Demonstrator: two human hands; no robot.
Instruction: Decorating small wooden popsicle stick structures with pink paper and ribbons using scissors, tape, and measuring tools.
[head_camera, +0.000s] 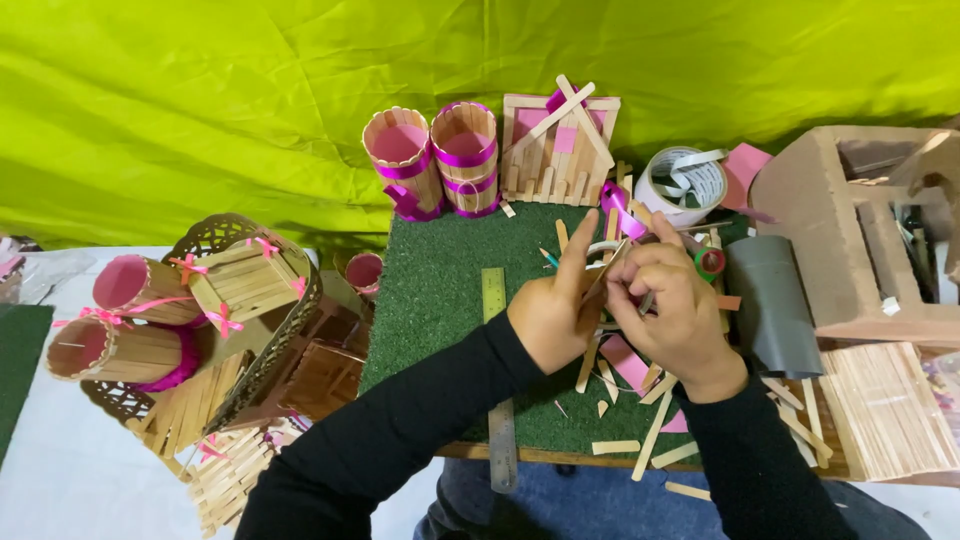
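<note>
Over the green mat (440, 290), my left hand (555, 320) and right hand (670, 310) pinch a thin wooden stick (603, 275) between fingertips. It looks light, stiff and easily snapped, so I judge gripping near its ends safest.

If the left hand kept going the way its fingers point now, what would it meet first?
The left hand points up and slightly right, away from the person. It would probably first meet the pink ribbon, then the stick house at the mat's far edge. Depth is hard to judge.

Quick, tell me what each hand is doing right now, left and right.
Left hand: closed, pinching a thin wooden stick over the green mat.
Right hand: closed around something small; what it holds cannot be told.
</note>
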